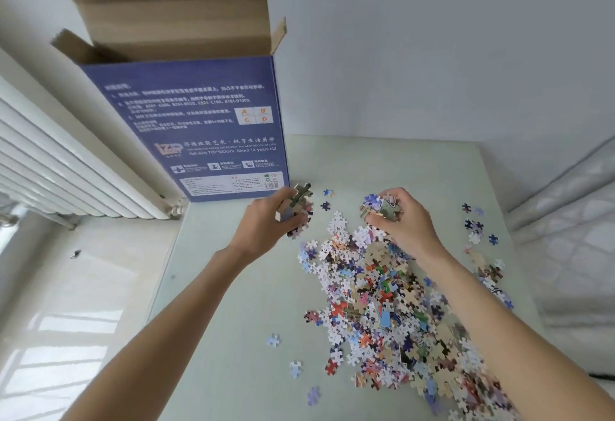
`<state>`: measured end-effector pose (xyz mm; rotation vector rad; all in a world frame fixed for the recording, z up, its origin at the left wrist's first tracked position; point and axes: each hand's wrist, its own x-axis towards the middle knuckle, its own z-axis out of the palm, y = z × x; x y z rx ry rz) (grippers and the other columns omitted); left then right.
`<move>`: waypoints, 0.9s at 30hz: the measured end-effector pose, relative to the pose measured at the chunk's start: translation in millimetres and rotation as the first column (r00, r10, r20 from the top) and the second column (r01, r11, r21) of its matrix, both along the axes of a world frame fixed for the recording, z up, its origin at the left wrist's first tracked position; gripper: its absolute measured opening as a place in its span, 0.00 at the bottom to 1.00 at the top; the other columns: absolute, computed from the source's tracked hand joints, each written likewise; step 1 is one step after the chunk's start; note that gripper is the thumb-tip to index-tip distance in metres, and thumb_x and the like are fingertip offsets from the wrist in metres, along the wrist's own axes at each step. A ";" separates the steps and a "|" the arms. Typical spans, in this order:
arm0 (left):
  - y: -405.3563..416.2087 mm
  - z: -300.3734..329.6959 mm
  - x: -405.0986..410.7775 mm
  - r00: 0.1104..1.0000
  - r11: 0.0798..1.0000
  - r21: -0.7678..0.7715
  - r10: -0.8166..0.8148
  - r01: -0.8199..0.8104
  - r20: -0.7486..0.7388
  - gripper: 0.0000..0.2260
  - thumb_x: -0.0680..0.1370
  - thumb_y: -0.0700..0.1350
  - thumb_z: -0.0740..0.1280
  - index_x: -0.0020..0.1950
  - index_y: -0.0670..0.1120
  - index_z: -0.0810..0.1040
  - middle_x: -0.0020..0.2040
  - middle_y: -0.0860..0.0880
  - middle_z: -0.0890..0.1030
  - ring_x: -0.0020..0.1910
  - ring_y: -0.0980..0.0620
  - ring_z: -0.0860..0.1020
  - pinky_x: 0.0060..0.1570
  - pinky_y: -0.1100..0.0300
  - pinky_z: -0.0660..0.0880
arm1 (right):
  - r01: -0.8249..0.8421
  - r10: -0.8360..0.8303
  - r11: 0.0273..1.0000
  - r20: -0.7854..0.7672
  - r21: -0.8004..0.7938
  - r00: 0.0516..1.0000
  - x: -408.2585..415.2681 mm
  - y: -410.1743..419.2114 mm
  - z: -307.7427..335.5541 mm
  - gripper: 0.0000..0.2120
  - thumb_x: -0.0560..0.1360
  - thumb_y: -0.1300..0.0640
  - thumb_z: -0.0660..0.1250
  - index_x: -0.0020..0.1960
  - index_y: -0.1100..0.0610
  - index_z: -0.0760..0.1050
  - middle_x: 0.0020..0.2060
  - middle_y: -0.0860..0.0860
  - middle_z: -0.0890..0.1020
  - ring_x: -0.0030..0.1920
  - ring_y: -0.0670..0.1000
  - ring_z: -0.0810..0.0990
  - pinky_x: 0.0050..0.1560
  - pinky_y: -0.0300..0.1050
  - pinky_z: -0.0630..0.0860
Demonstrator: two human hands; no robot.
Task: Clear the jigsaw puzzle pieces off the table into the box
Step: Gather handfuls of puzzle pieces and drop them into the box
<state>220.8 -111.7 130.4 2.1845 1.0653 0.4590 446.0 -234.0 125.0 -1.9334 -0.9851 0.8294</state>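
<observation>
I see the left hand [271, 217] raised near the foot of the box [196, 128], fingers curled round a clump of puzzle pieces [297, 206]. The right hand [404, 217] sits at the far end of the main pile [392, 304], fingers curled round its own handful [382, 206].

The box stands upright at the table's [226, 337] far left corner, blue printed face toward me, brown flaps open at the top.

The pile runs down the right half of the table. Loose strays lie beside it on the left [273, 340] and near the right edge [474, 224].

Radiator [50, 161] against the wall on the left. Quilted mattress [572, 237] on the right.
</observation>
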 end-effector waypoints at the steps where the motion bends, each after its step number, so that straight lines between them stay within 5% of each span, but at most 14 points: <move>1: 8.4 14.1 -4.0 1.000 1.000 0.020 -0.008 0.007 0.019 0.16 0.73 0.49 0.71 0.59 0.47 0.75 0.46 0.50 0.83 0.43 0.47 0.79 0.43 0.57 0.74 | -0.009 0.009 1.000 0.009 0.018 1.000 -2.0 3.8 11.3 0.19 0.68 0.52 0.75 0.55 0.47 0.71 0.53 0.48 0.78 0.54 0.52 0.77 0.55 0.48 0.73; 11: 130.2 164.0 -33.6 0.981 0.863 0.501 -0.040 -0.061 0.189 0.14 0.74 0.46 0.71 0.57 0.44 0.75 0.47 0.50 0.82 0.36 0.48 0.78 0.35 0.59 0.72 | -0.123 0.079 0.940 0.147 0.318 0.986 -51.7 118.8 155.0 0.18 0.67 0.60 0.76 0.51 0.50 0.72 0.46 0.48 0.81 0.46 0.52 0.82 0.52 0.48 0.77; 19: 214.7 171.8 -49.5 0.994 0.784 0.611 -0.067 0.109 -0.091 0.14 0.76 0.47 0.67 0.60 0.43 0.73 0.44 0.44 0.82 0.41 0.42 0.78 0.35 0.57 0.68 | -0.193 0.070 0.871 0.275 0.453 0.959 -75.9 221.8 214.5 0.19 0.66 0.59 0.76 0.52 0.52 0.72 0.47 0.48 0.80 0.45 0.50 0.80 0.49 0.42 0.75; 23: 229.6 160.6 -55.2 0.982 0.834 0.528 -0.077 0.158 -0.173 0.11 0.78 0.50 0.64 0.57 0.45 0.75 0.38 0.46 0.80 0.38 0.42 0.78 0.34 0.56 0.69 | -0.326 0.093 0.862 0.511 0.389 0.855 -91.5 256.2 217.3 0.18 0.68 0.57 0.74 0.55 0.54 0.72 0.47 0.47 0.78 0.44 0.50 0.77 0.47 0.43 0.72; 27: 231.8 153.1 -61.0 0.989 0.862 0.490 -0.071 0.125 -0.127 0.10 0.79 0.52 0.62 0.54 0.49 0.78 0.36 0.51 0.77 0.37 0.46 0.76 0.36 0.57 0.70 | -0.502 0.257 0.856 0.736 0.128 0.626 -104.4 271.0 202.0 0.16 0.71 0.57 0.71 0.57 0.52 0.72 0.50 0.50 0.79 0.45 0.52 0.76 0.43 0.46 0.72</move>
